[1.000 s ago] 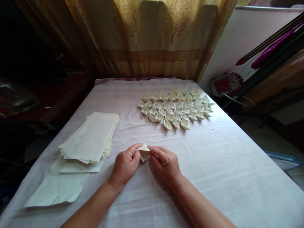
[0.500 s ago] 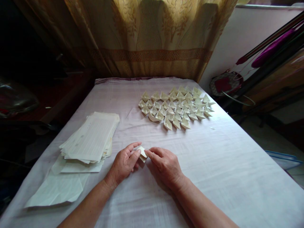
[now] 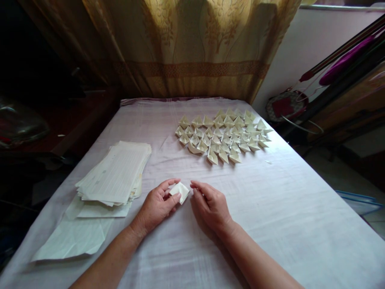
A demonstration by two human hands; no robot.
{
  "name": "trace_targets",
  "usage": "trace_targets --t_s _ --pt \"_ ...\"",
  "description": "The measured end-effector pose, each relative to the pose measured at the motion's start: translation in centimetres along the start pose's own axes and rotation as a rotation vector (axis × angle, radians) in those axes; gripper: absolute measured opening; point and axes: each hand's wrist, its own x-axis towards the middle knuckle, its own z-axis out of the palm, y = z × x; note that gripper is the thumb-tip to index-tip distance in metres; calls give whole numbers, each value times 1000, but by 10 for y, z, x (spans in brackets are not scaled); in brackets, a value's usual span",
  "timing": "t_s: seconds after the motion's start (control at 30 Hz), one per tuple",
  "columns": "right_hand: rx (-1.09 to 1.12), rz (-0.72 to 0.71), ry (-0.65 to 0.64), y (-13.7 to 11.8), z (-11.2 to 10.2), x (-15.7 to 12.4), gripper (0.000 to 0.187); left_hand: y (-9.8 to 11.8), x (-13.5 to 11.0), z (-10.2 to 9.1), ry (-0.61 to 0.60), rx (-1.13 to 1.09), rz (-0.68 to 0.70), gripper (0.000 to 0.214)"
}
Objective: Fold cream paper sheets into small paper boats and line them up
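A small folded piece of white paper point(image 3: 179, 192) is pinched between the thumb and fingers of my left hand point(image 3: 157, 205), low over the white cloth point(image 3: 270, 208). Just to its right, my right hand point(image 3: 210, 204) hovers a short gap away from the paper, fingers curled loosely and holding nothing. A stack of lined paper sheets point(image 3: 116, 174) lies to the left of my left hand. A cluster of several folded paper pieces point(image 3: 224, 136) sits further back on the cloth, to the right of centre.
A larger loose sheet point(image 3: 72, 237) lies under and in front of the stack, near the left edge. A patterned curtain point(image 3: 192, 48) hangs behind the far edge. Dark furniture stands to the left; rods and a red bag point(image 3: 285, 106) are at the right.
Both hands held the folded piece together before. My right hand has let go and drawn slightly right, while my left hand keeps the paper and has turned it flatter.
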Motion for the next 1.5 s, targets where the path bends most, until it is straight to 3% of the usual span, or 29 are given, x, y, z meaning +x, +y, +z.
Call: trace_targets --t_s 0.13,0.27,0.4,0.6,0.73,1.5 --pt "64 167 -77 -2 -4 4 27 -1 -1 1 -46 -2 38 83" --pt "94 239 -220 -10 -10 9 32 0 -2 2 -78 -29 54 82" --pt "143 318 -264 -13 -12 11 28 0 -3 2 -84 -44 53 79" --pt "126 289 -279 -10 -12 10 35 -3 -1 2 -43 -18 44 69" --pt "149 324 -324 -11 -12 10 29 -8 1 2 -26 -9 56 66" --pt "106 276 -296 -10 -11 8 31 -9 1 1 -59 77 105 47"
